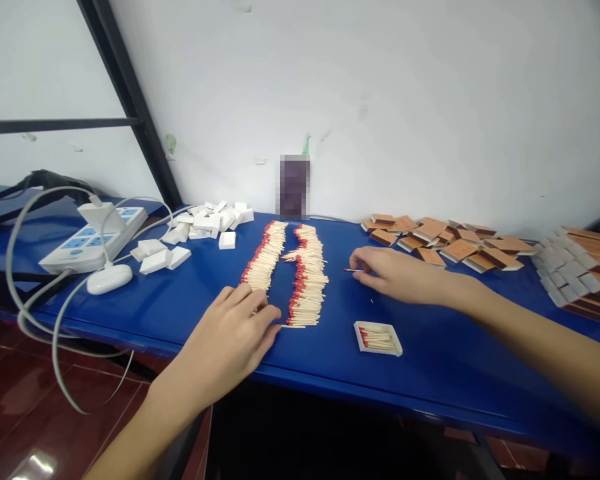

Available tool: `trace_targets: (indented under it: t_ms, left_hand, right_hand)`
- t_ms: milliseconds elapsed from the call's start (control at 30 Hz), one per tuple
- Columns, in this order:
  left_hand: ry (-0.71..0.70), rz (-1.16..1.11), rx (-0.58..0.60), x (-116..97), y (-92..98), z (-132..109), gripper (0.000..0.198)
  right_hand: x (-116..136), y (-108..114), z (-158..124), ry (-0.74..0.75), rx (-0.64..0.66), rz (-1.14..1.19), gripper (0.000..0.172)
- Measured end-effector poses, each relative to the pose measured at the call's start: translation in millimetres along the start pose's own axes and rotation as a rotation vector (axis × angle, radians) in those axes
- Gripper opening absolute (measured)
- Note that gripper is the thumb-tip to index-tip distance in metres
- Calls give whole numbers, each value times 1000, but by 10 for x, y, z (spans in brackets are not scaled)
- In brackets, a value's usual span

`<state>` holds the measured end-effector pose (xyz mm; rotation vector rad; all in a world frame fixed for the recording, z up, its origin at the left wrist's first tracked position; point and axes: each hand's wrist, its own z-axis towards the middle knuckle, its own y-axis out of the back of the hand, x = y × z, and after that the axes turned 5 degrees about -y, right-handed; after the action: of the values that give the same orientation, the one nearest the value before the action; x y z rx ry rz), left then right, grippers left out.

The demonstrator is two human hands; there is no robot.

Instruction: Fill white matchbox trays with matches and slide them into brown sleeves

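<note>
My left hand (240,323) is at the near end of two long rows of red-tipped matches. Its thumb and index finger close on the red end of a single match (294,326), just in front of the right-hand row (306,287). The left-hand row (266,257) runs behind my knuckles. Further right, my right hand (387,273) pinches another match (353,270) above the blue table. A white matchbox tray (399,348), partly filled with matches, lies nearer to me, below the right hand.
White empty trays (207,221) are heaped at the back left, beside a power strip (95,240) with looping cables. Orange-brown matchbox sleeves (460,250) lie at the back right, next to stacked boxes (580,273). A pixelated dark object (294,190) stands against the wall.
</note>
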<state>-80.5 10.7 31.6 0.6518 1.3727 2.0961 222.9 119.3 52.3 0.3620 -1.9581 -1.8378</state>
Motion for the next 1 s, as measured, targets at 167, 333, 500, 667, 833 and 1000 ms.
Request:
trace_targets:
  t_ms: [167, 333, 500, 667, 833, 1000]
  left_hand:
    - [-3, -9, 44, 4, -17, 16, 21]
    - [-51, -48, 60, -82, -14, 63, 20]
    - [-57, -59, 42, -114, -41, 102, 17]
    - [-32, -12, 25, -85, -67, 102, 18]
    - [-45, -64, -93, -74, -63, 75, 19]
    - [-133, -225, -300, -52, -59, 40, 15]
  right_hand:
    - [-88, 5, -61, -47, 54, 8, 25]
    - [-159, -176, 5, 15, -44, 31, 22]
    - [-22, -149, -50, 64, -100, 39, 23]
    - [519, -59, -364, 207, -154, 19, 17]
    - [1026, -250, -454, 421, -203, -112, 16]
    - [1146, -334, -317, 442, -237, -143, 16]
